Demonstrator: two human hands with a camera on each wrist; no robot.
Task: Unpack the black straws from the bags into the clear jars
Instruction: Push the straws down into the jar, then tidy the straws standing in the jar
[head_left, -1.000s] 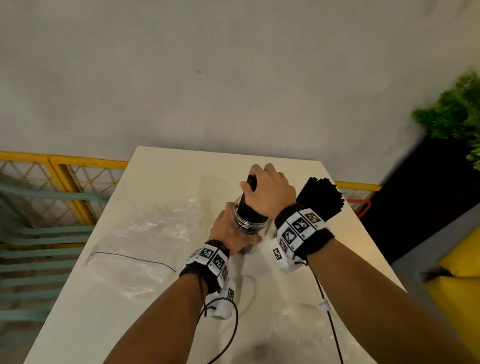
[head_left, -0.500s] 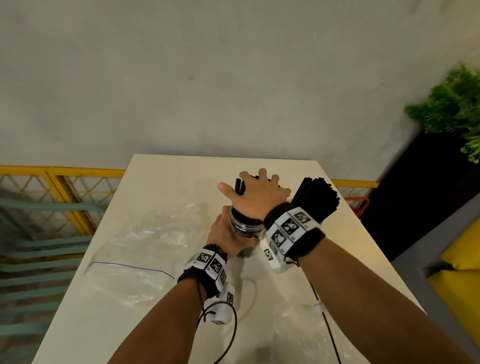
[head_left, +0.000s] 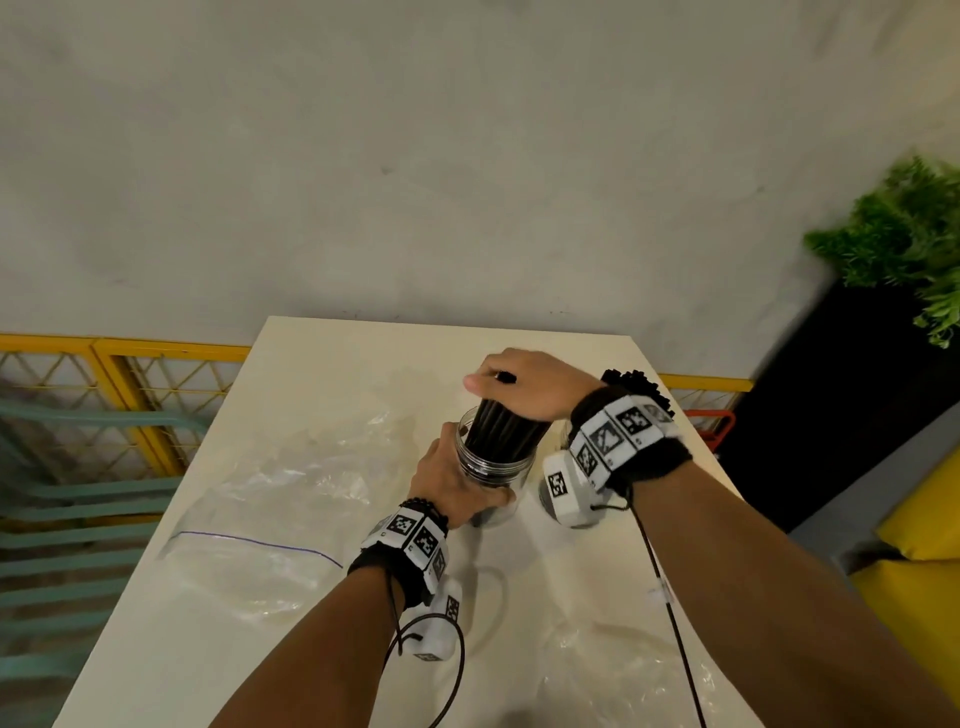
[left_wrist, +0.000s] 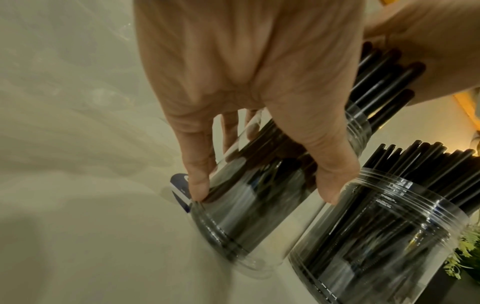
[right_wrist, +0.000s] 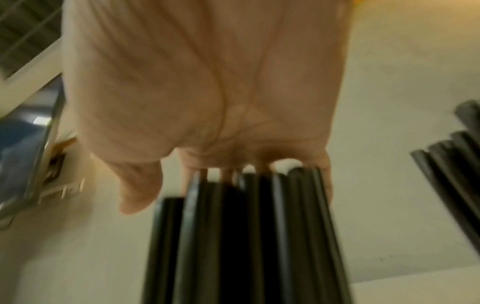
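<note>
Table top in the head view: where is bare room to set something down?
Bare: the table's far-left stretch beyond the empty bag. Crowded: the right side, with both straw jars, both hands and a second bag.

Both forearms bare, no sleeves. Left wrist (head_left: 410, 545): black fabric band carrying white tiles printed with black square-pattern markers, plus a dark beaded bracelet (head_left: 423, 505) just hand-side of it. White camera housing (head_left: 439, 626) hangs beneath (marker on its face too), thin black cable (head_left: 457, 670) looping off. Right wrist (head_left: 626, 441): same black band, same white marker tiles, white housing (head_left: 566, 486), black cable (head_left: 670, 613) trailing along the forearm.
</note>
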